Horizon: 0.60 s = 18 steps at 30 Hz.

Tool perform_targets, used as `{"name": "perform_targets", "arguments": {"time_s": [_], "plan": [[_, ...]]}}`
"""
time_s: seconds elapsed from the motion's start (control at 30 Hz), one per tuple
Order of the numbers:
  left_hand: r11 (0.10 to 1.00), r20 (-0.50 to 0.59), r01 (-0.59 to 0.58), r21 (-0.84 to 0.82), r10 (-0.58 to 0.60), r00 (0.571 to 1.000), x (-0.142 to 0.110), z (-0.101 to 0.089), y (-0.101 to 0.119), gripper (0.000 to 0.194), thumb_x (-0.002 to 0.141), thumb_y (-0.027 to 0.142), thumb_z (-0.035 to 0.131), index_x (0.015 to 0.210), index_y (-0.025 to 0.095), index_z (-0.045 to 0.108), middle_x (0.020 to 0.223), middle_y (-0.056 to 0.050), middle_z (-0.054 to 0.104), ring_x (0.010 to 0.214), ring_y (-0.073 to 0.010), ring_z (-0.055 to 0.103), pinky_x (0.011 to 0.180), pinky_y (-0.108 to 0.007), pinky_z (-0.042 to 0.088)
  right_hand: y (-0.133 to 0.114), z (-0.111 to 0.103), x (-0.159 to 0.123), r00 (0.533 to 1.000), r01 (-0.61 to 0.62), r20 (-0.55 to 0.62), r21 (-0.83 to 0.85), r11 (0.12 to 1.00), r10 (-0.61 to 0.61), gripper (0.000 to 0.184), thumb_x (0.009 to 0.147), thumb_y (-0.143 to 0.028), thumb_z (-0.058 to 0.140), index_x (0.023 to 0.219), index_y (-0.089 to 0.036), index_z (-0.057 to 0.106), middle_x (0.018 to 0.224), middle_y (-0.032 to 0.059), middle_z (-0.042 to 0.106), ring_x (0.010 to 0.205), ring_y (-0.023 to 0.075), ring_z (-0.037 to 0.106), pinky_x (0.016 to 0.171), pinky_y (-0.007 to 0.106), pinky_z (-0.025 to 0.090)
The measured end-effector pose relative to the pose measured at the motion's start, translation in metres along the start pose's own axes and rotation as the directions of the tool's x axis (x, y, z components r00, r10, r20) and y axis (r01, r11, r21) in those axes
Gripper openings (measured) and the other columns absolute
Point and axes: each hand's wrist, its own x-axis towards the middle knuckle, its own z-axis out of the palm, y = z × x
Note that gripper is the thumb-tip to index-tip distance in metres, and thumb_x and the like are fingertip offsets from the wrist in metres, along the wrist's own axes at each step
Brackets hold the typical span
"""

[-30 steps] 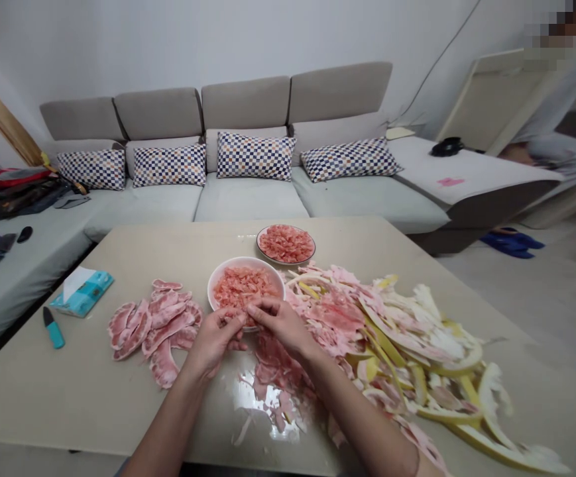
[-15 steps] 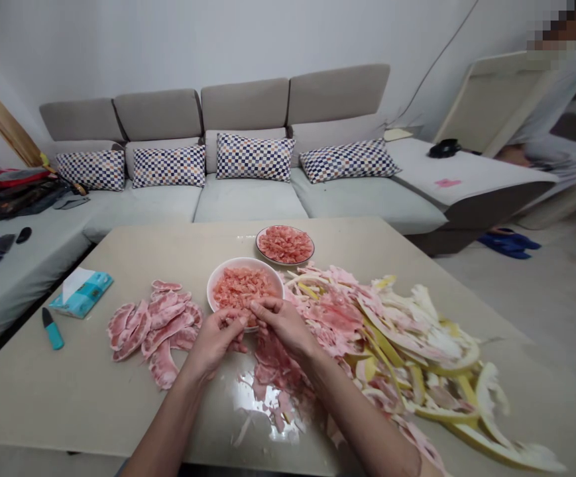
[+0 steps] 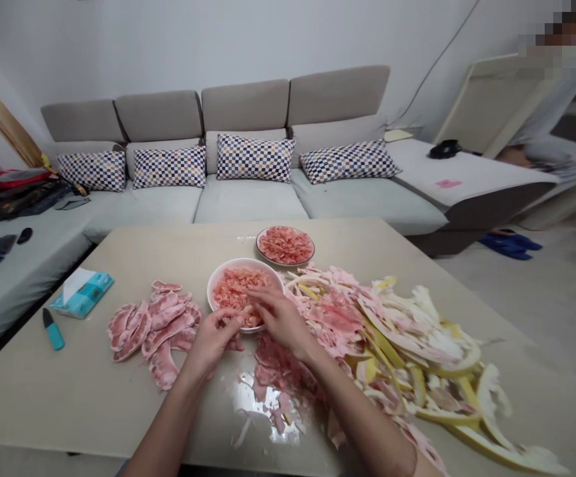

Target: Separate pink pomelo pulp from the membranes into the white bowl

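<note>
My left hand [image 3: 214,341] is closed at the near edge of a white bowl [image 3: 211,299], its fingers round a pink pomelo segment [image 3: 236,343] that is mostly hidden. Over the bowl's right side, my right hand [image 3: 282,319] has its fingers stretched forward and apart, close above loose pomelo pulp [image 3: 235,286]. No piece is visible in the right hand. To the left lies a pile of pomelo segments [image 3: 168,318] in their pale skins. Torn pink membranes [image 3: 280,368] lie below the right hand, on the table.
Behind the bowl stands a dark-rimmed plate [image 3: 313,250] of pulp. Pomelo rinds [image 3: 431,377] heap up on the right of the table [image 3: 83,397]. A teal-handled knife [image 3: 54,331] and a tissue pack [image 3: 83,295] lie left. A person [image 3: 551,112] is at the far right.
My right hand has moved from a pinch beside my left hand to over the bowl, its fingers now spread out. My left hand has stayed almost in place.
</note>
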Motion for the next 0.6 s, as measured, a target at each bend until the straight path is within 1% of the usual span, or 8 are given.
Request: {"name": "perform_targets", "arguments": {"time_s": [0.07, 0.17, 0.27, 0.37, 0.47, 0.6], "plan": [[1.0, 0.003, -0.006, 0.004, 0.006, 1.0, 0.001, 0.0, 0.0, 0.039, 0.066, 0.047, 0.074, 0.084, 0.013, 0.068, 0.063, 0.002, 0.05, 0.057, -0.0103, 0.047, 0.05, -0.023, 0.051, -0.004, 0.001, -0.002, 1.0, -0.017, 0.001, 0.008, 1.0, 0.017, 0.025, 0.087, -0.022, 0.052, 0.1, -0.023, 0.073, 0.114, 0.0077, 0.069, 0.111, 0.0242, 0.058, 0.101, 0.043, 0.039], [1.0, 0.011, -0.002, 0.015, 0.002, 1.0, 0.001, 0.001, -0.001, 0.039, 0.065, 0.048, 0.074, 0.084, 0.013, 0.069, 0.062, 0.003, 0.05, 0.055, -0.0102, 0.046, 0.05, -0.023, 0.05, -0.012, 0.0, -0.004, 0.994, -0.106, 0.042, 0.076, 0.991, 0.103, 0.026, 0.091, -0.033, 0.05, 0.098, -0.023, 0.072, 0.103, 0.0068, 0.072, 0.099, 0.0235, 0.063, 0.092, 0.04, 0.045], [0.999, 0.024, -0.002, 0.032, 0.001, 1.0, 0.0, 0.001, -0.002, 0.04, 0.067, 0.048, 0.073, 0.087, 0.013, 0.07, 0.062, 0.003, 0.05, 0.055, -0.0102, 0.047, 0.051, -0.024, 0.05, -0.018, -0.001, -0.006, 0.978, -0.17, 0.145, 0.161, 0.972, 0.147, 0.025, 0.087, -0.037, 0.057, 0.1, -0.022, 0.071, 0.099, 0.0058, 0.072, 0.093, 0.0229, 0.064, 0.085, 0.036, 0.048], [0.998, 0.033, -0.006, 0.058, 0.004, 0.999, -0.001, 0.002, -0.003, 0.039, 0.068, 0.047, 0.072, 0.088, 0.013, 0.071, 0.064, 0.001, 0.051, 0.057, -0.0109, 0.048, 0.051, -0.024, 0.05, -0.023, -0.002, -0.008, 0.969, -0.165, 0.215, 0.197, 0.966, 0.121, 0.016, 0.082, -0.032, 0.063, 0.09, -0.02, 0.072, 0.088, 0.0037, 0.072, 0.082, 0.0206, 0.065, 0.076, 0.032, 0.049], [0.996, 0.035, -0.016, 0.084, 0.013, 0.999, -0.001, 0.002, -0.003, 0.038, 0.069, 0.046, 0.071, 0.089, 0.014, 0.071, 0.067, 0.0, 0.053, 0.059, -0.0115, 0.049, 0.052, -0.024, 0.051, -0.025, -0.001, -0.009, 0.975, -0.148, 0.189, 0.183, 0.972, 0.113, 0.011, 0.081, -0.027, 0.063, 0.077, -0.019, 0.071, 0.075, 0.0018, 0.07, 0.072, 0.018, 0.063, 0.069, 0.028, 0.047], [0.994, 0.062, -0.045, 0.1, 0.039, 0.997, -0.002, 0.002, -0.003, 0.036, 0.072, 0.046, 0.069, 0.088, 0.014, 0.071, 0.068, 0.0, 0.053, 0.059, -0.0112, 0.048, 0.052, -0.024, 0.051, -0.025, 0.0, -0.01, 0.986, -0.13, 0.126, 0.167, 0.977, 0.11, 0.011, 0.08, -0.023, 0.063, 0.072, -0.019, 0.069, 0.071, 0.001, 0.068, 0.069, 0.0169, 0.06, 0.067, 0.027, 0.045]]}}
